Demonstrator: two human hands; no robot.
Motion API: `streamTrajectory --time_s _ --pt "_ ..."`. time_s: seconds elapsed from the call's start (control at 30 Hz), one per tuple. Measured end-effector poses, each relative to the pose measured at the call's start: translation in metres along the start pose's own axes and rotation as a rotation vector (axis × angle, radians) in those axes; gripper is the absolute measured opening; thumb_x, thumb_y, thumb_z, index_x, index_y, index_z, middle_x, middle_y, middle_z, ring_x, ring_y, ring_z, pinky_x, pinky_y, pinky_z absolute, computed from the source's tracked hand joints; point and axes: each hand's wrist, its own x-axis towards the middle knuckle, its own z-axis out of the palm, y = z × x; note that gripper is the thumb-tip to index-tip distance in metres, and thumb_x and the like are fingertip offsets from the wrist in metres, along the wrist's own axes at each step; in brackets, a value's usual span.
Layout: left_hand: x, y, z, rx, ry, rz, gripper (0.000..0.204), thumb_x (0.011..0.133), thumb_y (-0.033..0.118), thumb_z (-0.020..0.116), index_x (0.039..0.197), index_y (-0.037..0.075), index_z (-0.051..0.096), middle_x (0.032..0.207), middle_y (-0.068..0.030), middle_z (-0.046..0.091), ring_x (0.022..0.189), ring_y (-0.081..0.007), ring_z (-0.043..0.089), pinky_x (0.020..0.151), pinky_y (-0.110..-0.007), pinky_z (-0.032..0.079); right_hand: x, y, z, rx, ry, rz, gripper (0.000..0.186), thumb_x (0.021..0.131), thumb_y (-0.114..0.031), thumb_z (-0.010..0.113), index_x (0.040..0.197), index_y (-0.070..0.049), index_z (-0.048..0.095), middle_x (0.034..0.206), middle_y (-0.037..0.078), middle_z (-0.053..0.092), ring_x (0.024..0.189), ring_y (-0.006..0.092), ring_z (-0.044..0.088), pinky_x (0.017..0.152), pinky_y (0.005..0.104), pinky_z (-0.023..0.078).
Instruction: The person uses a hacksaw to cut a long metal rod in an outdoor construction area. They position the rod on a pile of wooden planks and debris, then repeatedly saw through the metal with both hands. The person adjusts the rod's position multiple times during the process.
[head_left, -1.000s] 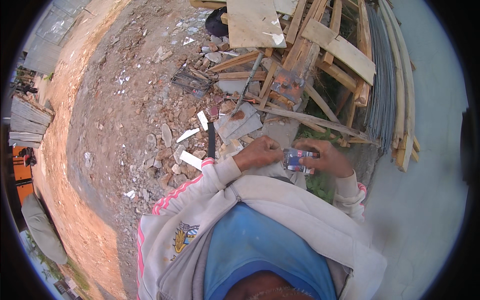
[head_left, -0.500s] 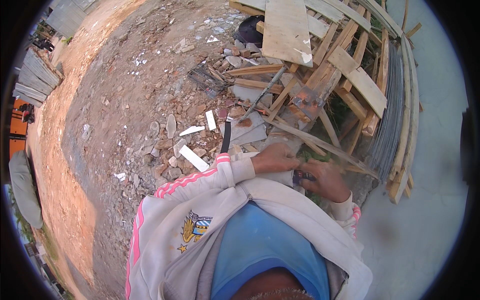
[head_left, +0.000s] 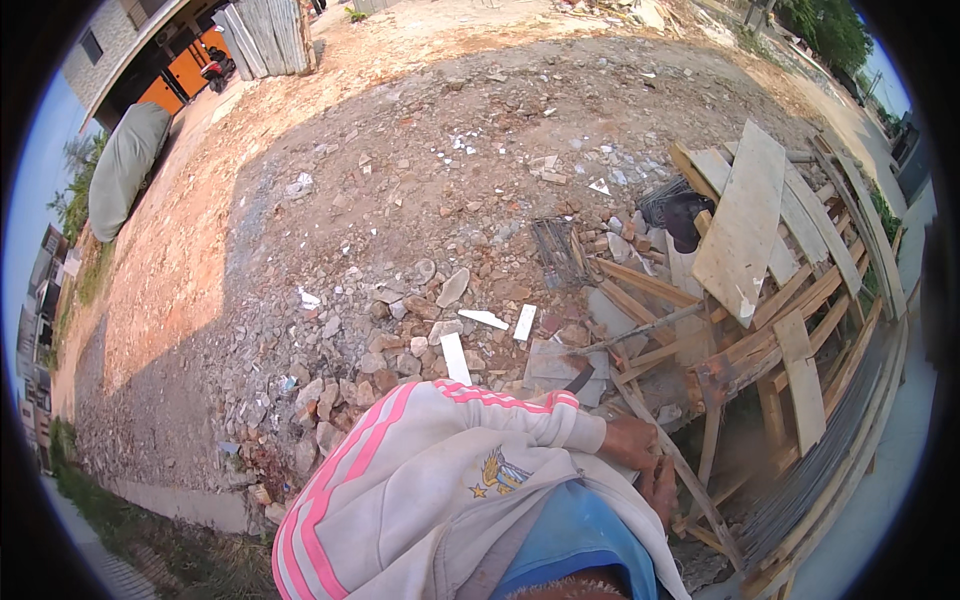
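At the lower right, my left hand [head_left: 625, 442] comes out of a white sleeve with pink stripes, its fingers curled against my other hand. My right hand [head_left: 662, 490] is closed just below it, partly hidden by the jacket [head_left: 420, 500]. Whatever the two hands hold is hidden. Around them lie weathered timber boards [head_left: 803, 375] and broken grey slabs [head_left: 560, 365].
Stone rubble [head_left: 400, 340] and white strips [head_left: 453, 357] lie left of the wood pile. Steel rods [head_left: 820, 500] and long planks run along the right. A dirt yard holds a covered vehicle [head_left: 130, 170], a scooter [head_left: 218, 70] and corrugated sheets [head_left: 262, 38].
My view has swung up and left, showing more of the yard. My hands now appear lower and farther right, and the small printed packet seen in my right hand earlier is hidden.
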Motion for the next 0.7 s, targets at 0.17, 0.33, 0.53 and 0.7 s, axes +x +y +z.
streamTrajectory --time_s 0.17,0.33,0.53,0.7 --pt "-0.013 -0.002 -0.011 -0.062 -0.015 0.026 0.034 0.070 0.037 0.071 0.079 0.005 0.075 0.079 -0.0180 0.071 0.077 -0.0323 0.070 0.070 -0.042 0.054 0.000 -0.014 -0.041 0.114 -0.284 -0.032 0.035 0.094 -0.026 0.066 0.108 0.005 0.058 0.091 0.018 0.067 0.078 0.0230 0.064 0.069 0.0368 0.050" --pt "-0.006 -0.015 -0.003 -0.066 -0.031 0.095 0.032 0.070 0.036 0.069 0.076 0.005 0.074 0.072 -0.0168 0.069 0.070 -0.0314 0.069 0.065 -0.043 0.052 -0.001 -0.039 -0.047 -0.131 -0.356 -0.226 0.027 0.084 -0.017 0.073 0.101 0.004 0.067 0.087 0.019 0.068 0.081 0.0284 0.067 0.068 0.0405 0.051" --pt "-0.014 -0.019 -0.008 -0.112 0.046 0.188 0.028 0.074 0.033 0.067 0.076 0.006 0.074 0.067 -0.0169 0.067 0.063 -0.0316 0.066 0.061 -0.044 0.049 0.002 -0.007 0.012 -0.175 0.117 -0.264 0.017 0.079 -0.005 0.070 0.092 0.004 0.065 0.081 0.021 0.064 0.077 0.0343 0.065 0.069 0.0426 0.050" --pt "-0.022 -0.022 -0.021 -0.064 0.003 0.164 0.029 0.079 0.033 0.067 0.077 0.005 0.073 0.067 -0.0177 0.065 0.060 -0.0306 0.062 0.060 -0.043 0.046 0.007 -0.002 -0.006 0.127 -0.237 -0.210 0.052 0.073 -0.006 0.080 0.120 0.002 0.060 0.105 0.016 0.061 0.083 0.0286 0.066 0.074 0.0357 0.053"
